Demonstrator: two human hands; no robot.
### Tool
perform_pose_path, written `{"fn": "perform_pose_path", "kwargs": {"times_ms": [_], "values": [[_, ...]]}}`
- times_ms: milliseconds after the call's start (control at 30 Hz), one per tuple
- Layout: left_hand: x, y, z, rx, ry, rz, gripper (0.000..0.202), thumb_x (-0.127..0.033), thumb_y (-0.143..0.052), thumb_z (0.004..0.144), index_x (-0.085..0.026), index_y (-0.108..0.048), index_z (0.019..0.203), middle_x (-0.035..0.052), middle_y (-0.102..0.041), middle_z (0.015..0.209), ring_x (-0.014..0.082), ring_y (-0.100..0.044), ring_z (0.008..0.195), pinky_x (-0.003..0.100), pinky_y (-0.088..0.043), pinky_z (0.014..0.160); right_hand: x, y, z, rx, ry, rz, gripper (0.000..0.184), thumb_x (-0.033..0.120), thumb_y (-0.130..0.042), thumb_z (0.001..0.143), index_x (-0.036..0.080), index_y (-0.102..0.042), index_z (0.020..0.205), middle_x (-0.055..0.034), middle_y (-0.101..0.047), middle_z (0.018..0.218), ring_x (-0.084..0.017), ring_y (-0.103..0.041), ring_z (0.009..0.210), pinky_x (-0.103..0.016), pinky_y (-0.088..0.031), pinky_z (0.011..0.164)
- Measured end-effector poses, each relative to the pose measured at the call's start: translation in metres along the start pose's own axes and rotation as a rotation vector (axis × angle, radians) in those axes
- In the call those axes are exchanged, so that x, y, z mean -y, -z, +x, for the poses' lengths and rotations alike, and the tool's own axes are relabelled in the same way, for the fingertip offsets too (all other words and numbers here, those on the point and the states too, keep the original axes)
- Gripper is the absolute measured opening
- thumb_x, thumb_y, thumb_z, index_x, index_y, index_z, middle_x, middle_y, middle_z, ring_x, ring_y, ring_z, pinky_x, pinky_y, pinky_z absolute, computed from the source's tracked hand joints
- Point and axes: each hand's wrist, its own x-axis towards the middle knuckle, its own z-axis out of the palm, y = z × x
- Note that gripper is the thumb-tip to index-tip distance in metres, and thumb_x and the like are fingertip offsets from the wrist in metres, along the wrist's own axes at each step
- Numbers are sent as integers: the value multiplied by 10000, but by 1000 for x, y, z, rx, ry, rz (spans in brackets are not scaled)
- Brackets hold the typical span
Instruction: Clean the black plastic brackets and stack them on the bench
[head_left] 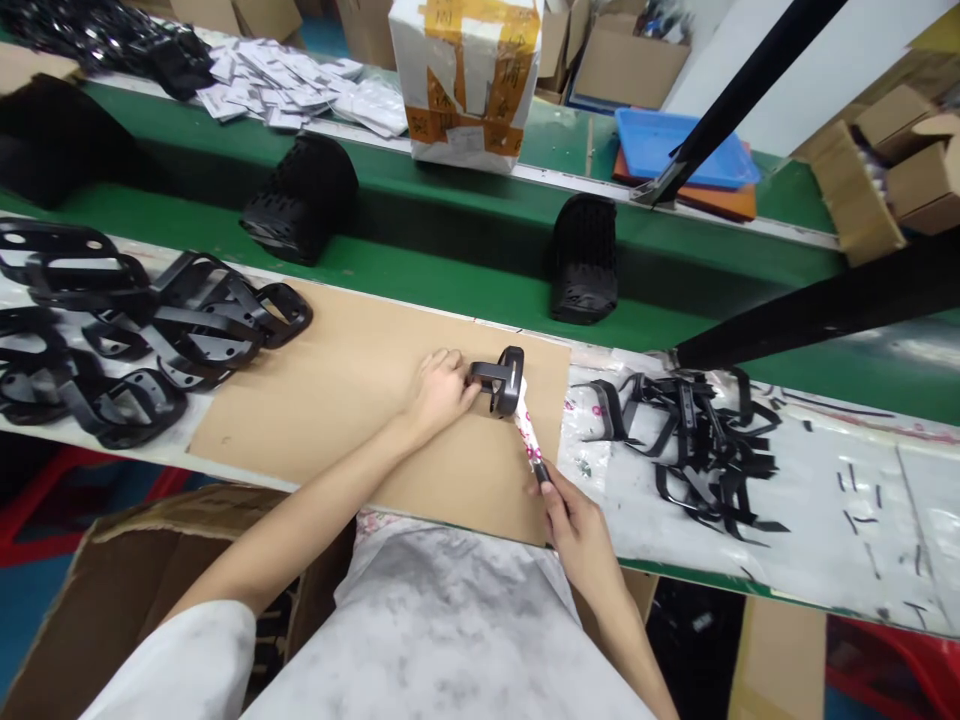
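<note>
Over the brown cardboard sheet, my left hand pinches a black plastic frame with a curved strap. This frame stands on its edge. My right hand is closed round the dark grip of a slim tool with a white-and-pink shaft. The shaft's far end meets the frame's lower right side; its tip is partly hidden there, so I cannot tell its kind. To the right lies a heap of loose black straps. At the left is a pile of similar black strapped frames.
Black ribbed parts sit along the green channel beyond the board. Behind it stand a taped white box, a pile of white packets and a blue tray. A black post slants in from the right.
</note>
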Motion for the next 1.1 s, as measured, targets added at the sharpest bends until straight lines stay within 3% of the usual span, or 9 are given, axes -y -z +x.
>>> {"fn": "perform_pose_path", "kwargs": {"times_ms": [167, 333, 500, 600, 700, 833, 900, 1000, 1100], "values": [[8, 0, 9, 28, -15, -34, 254, -332, -582, 924, -149, -719, 813, 137, -696, 879, 304, -658, 919, 425, -494, 866, -2, 7, 6, -26, 76, -160, 528, 473, -403, 1089, 214, -564, 1520, -124, -754, 1255, -285, -710, 1148, -415, -552, 1011], [11, 3, 16, 44, -18, -54, 226, -337, -609, 884, -150, -732, 853, 123, -711, 856, 283, -667, 872, 398, -508, 823, -3, 5, 9, -15, 126, -215, 511, 421, -400, 1100, 240, -499, 1568, -110, -632, 1486, -274, -633, 1321, -411, -511, 1096], [8, 6, 14, 28, -17, -33, 214, -336, -610, 884, -163, -735, 885, 126, -714, 949, 296, -644, 962, 404, -509, 843, -7, 6, 10, -39, 122, -147, 499, 427, -463, 1085, 257, -529, 1549, -107, -677, 1420, -263, -684, 1206, -407, -535, 1041], [6, 6, 13, 30, 4, 5, 243, -311, -573, 924, -143, -743, 876, 152, -706, 945, 316, -638, 993, 430, -505, 900, -9, 5, 6, -91, 44, -18, 506, 460, -519, 1059, 260, -567, 1521, -94, -761, 1189, -201, -701, 816, -318, -582, 690], [4, 5, 13, 52, 3, 23, 265, -291, -549, 951, -123, -751, 916, 167, -708, 975, 331, -635, 1032, 446, -499, 934, -6, 0, -3, -267, 6, 161, 537, 460, -551, 1046, 285, -520, 1553, -44, -729, 982, -109, -492, 543, -237, -426, 457], [2, 4, 12, 50, 5, 20, 275, -274, -532, 970, -111, -754, 962, 174, -710, 1008, 337, -629, 1059, 457, -487, 950, 0, -11, -9, -549, 81, 280, 569, 433, -526, 1060, 298, -430, 1604, -36, -673, 969, -95, -469, 560, -215, -428, 462], [0, 3, 11, 42, 7, 17, 262, -267, -541, 969, -111, -752, 961, 174, -710, 1004, 333, -628, 1052, 454, -484, 949, 0, -14, -6, -435, 89, 182, 535, 435, -518, 1057, 263, -506, 1563, -65, -708, 993, -123, -559, 613, -243, -501, 523], [-1, 3, 7, 33, 8, 14, 235, -256, -562, 961, -117, -751, 970, 171, -707, 1007, 326, -624, 1052, 445, -478, 952, -2, -7, 1, -149, 87, -41, 488, 443, -522, 1047, 216, -634, 1464, -120, -765, 1098, -215, -705, 847, -346, -602, 768], [-2, 3, 5, 31, 12, 26, 219, -251, -571, 959, -122, -747, 977, 167, -701, 1015, 322, -619, 1057, 442, -474, 946, -5, 2, 1, -199, 117, -89, 513, 451, -499, 1055, 226, -585, 1508, -112, -774, 1133, -235, -725, 894, -376, -608, 811]]}}
